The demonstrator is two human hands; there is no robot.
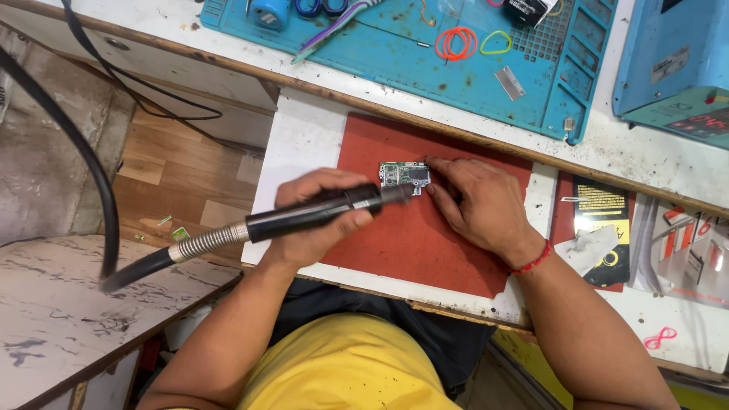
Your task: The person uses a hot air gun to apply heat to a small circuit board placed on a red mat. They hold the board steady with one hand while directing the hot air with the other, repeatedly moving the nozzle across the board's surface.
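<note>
**Red mat, hot-air nozzle at the board: work under way, nothing lifted yet**

Red is the working ground here: a heat mat (410,235) lies on the white pull-out shelf (292,144), with the long white bench (645,156) above it carrying a blue silicone mat (395,53) and a blue station box (668,57) at the far right.

A black hose (91,175) loops down the left side and runs through a metal spring collar into the black hot-air handpiece (311,215). The left hand (315,224) has its fingers curled tight round that handpiece, thumb underneath, holding it nearly level so the nozzle tip meets the lower edge of the circuit board (405,176).

The right hand (478,205) rests flat on the red mat, fingers together and stretched out, the fingertips touching the board's right edge to steady it.

The small green board sits near the top middle of the red mat, lying flat, metal shields in place as far as can be seen. No part seems lifted off it and no tweezers are in either hand, so I judge the heating to be in progress and any removal or refitting yet to be done.

On the blue mat lie orange (456,42) and yellow rubber bands (496,42).
</note>
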